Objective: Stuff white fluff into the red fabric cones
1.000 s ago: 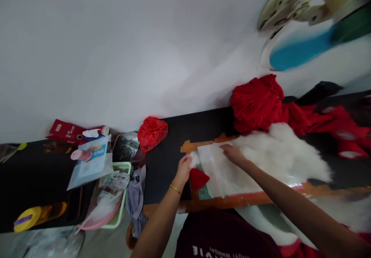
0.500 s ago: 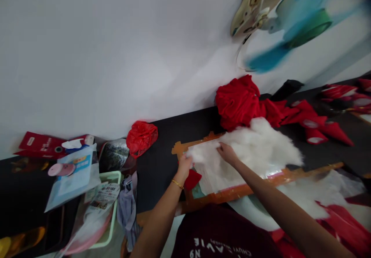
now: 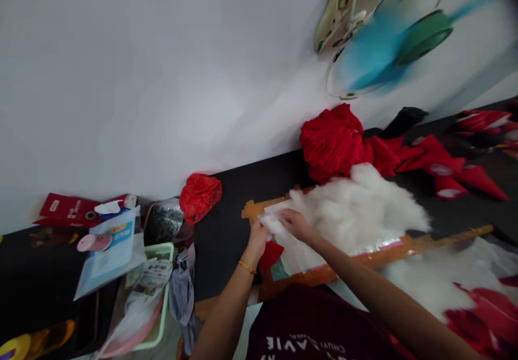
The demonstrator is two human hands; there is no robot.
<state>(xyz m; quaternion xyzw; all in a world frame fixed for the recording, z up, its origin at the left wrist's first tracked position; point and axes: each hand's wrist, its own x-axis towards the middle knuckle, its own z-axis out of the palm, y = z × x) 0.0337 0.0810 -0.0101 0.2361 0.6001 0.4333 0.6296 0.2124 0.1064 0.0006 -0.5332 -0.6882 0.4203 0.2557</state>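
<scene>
My left hand [image 3: 258, 237] is closed on a tuft of white fibre stuffing [image 3: 273, 223] over the taped board [image 3: 252, 207]. The fingers of my right hand [image 3: 297, 224] pinch the same tuft from the other side, close to the left fingertips. Just beneath my left hand lies a small red fabric piece [image 3: 271, 254]; whether the hand touches it is hard to tell. A large heap of white stuffing [image 3: 370, 206] spreads over the board to the right of my hands.
Gathered red fabric [image 3: 332, 143] and red cone-shaped pieces [image 3: 449, 174] lie behind the heap. A red plastic bag [image 3: 200, 194] and a green-rimmed basket [image 3: 164, 306] are at left. A wall fan [image 3: 423, 36] spins above right.
My right hand has moved left, off the edge of the stuffing heap, to beside my left hand. Both hands now meet at the tuft. The whole view has shifted slightly.
</scene>
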